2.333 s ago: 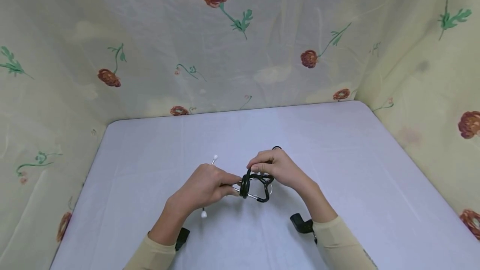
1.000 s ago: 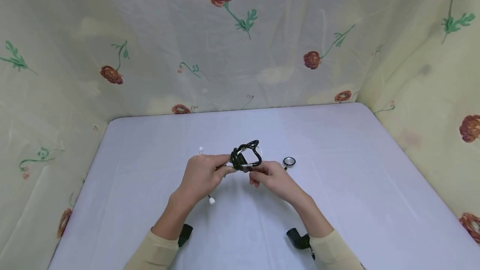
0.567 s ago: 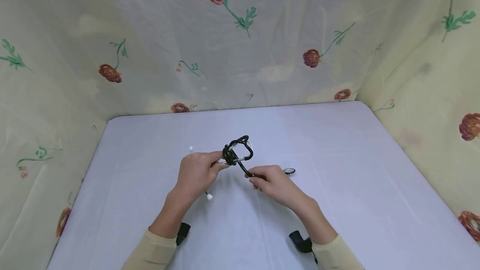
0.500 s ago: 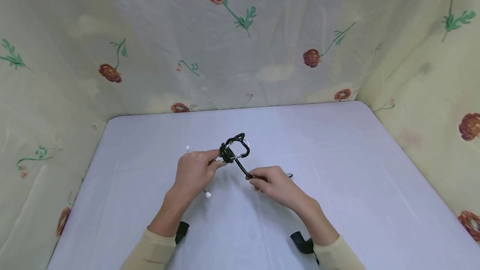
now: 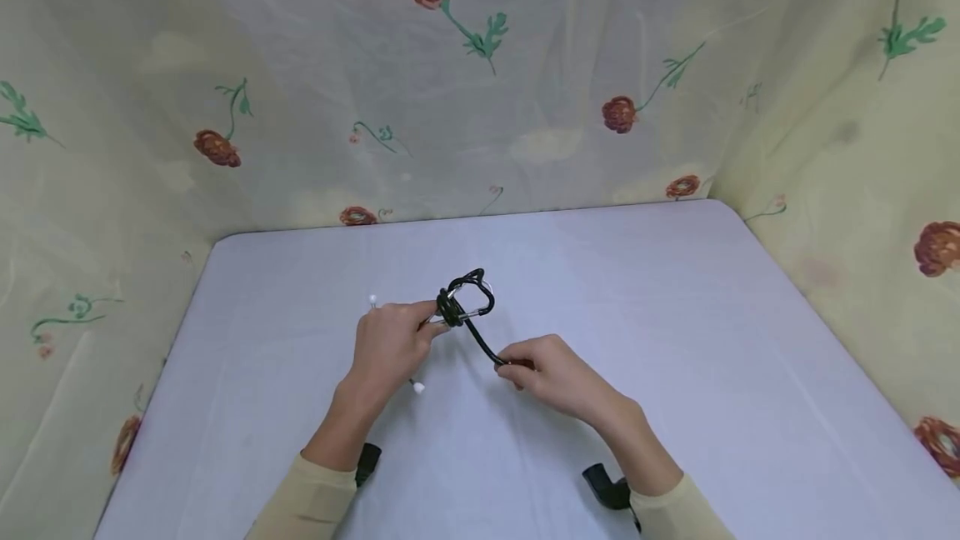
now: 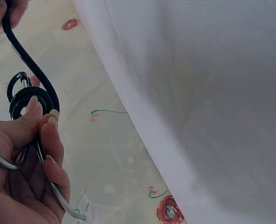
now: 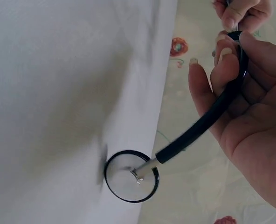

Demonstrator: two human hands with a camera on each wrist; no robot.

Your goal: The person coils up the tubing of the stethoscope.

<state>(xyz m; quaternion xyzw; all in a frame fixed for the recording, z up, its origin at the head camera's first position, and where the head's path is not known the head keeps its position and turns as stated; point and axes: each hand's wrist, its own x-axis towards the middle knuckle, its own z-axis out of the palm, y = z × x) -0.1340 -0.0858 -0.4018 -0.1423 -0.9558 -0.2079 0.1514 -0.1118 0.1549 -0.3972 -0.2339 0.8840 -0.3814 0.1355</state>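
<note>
A stethoscope is held above the table between both hands. Its black tubing (image 5: 482, 342) is wound in a tight coil (image 5: 450, 307) around the metal ear tubes, with a loop standing out beyond. My left hand (image 5: 386, 344) pinches the stethoscope beside this coil; the left wrist view shows a metal ear tube (image 6: 58, 198) running across the palm. White ear tips (image 5: 417, 387) stick out on either side of that hand. My right hand (image 5: 555, 373) grips the free length of tubing. From it hangs the round chest piece (image 7: 124, 184) in the right wrist view, hidden from the head view.
A white cloth covers the table (image 5: 637, 290). Floral curtains (image 5: 525, 132) surround its back and sides. Near each sleeve sits a black wrist-worn piece (image 5: 606, 488).
The right hand has drawn the tubing away from the coil, down and to the right, so a length now spans between the hands. The left hand shifted up and left with the coil.
</note>
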